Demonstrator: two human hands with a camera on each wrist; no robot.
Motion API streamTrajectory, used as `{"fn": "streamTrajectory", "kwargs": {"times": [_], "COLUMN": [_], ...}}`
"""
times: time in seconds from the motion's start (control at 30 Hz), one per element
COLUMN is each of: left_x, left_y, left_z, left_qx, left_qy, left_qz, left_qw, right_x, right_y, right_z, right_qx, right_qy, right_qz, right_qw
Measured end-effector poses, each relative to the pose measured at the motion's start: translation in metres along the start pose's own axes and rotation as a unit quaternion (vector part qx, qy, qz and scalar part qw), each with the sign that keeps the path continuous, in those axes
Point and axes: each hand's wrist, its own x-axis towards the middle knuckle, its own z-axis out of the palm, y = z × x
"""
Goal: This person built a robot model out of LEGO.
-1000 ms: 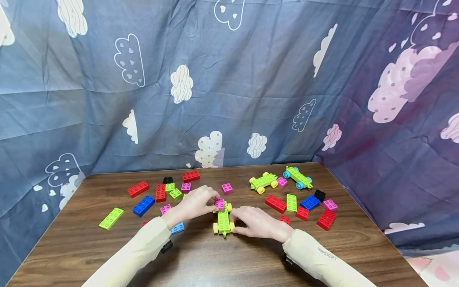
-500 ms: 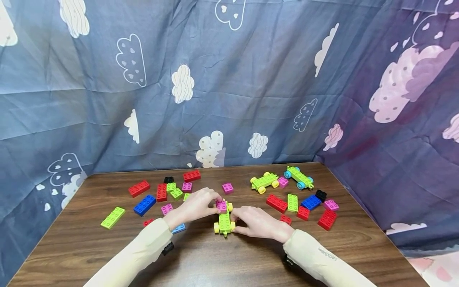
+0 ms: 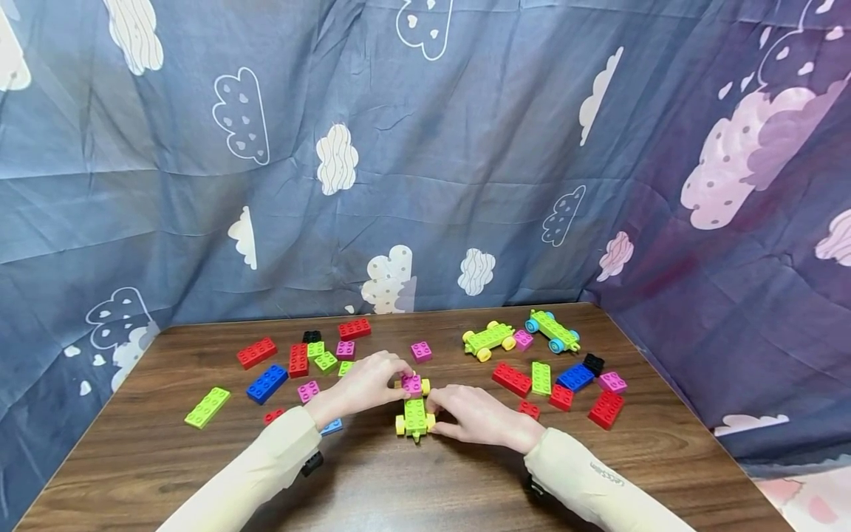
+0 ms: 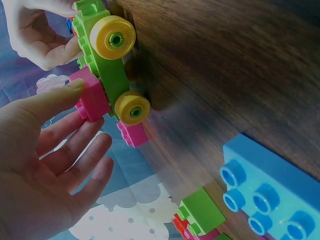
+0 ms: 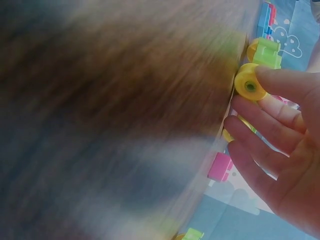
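A green toy car base (image 3: 415,420) with yellow wheels stands on the table between both hands. On its far end sits a pink two-by-two brick (image 3: 411,386), which my left hand (image 3: 368,378) pinches between thumb and fingers. The left wrist view shows this brick (image 4: 92,94) against the studded side of the base, with the left thumb on top. From the right, my right hand (image 3: 473,415) holds the base by its near wheel. Its thumb lies on that yellow wheel (image 5: 248,85) in the right wrist view; part of its grip is hidden behind the wheel.
Two more car bases, one yellow-wheeled (image 3: 489,338) and one blue-wheeled (image 3: 552,330), stand at the back right. Loose bricks lie on both sides, including a dark blue one (image 3: 267,383), a red one (image 3: 512,377) and a light blue one (image 4: 270,192) near the left wrist.
The pink brick in my left hand has shifted slightly right and toward me, and now lies squarely across the far end of the base. My right hand has barely moved.
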Motion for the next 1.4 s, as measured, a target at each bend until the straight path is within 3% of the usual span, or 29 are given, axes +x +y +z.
{"fn": "streamTrajectory", "kwargs": {"times": [0.47, 1.03, 1.4], "left_x": [0.0015, 0.0059, 0.0043], "left_y": [0.0003, 0.0012, 0.0036], "left_z": [0.001, 0.0058, 0.0049], "left_qx": [-0.006, -0.022, -0.021], "left_qy": [-0.008, 0.013, 0.016], "left_qz": [-0.002, 0.02, 0.016], "left_qw": [0.9999, 0.9995, 0.9995], "right_x": [0.0001, 0.0002, 0.0033], "right_y": [-0.0002, -0.0021, -0.0038], "right_z": [0.0015, 0.0004, -0.0014], "right_qx": [-0.003, -0.002, -0.01], "right_qy": [0.005, -0.003, -0.012], "right_qz": [-0.001, 0.004, 0.004], "right_qw": [1.0, 1.0, 1.0]}}
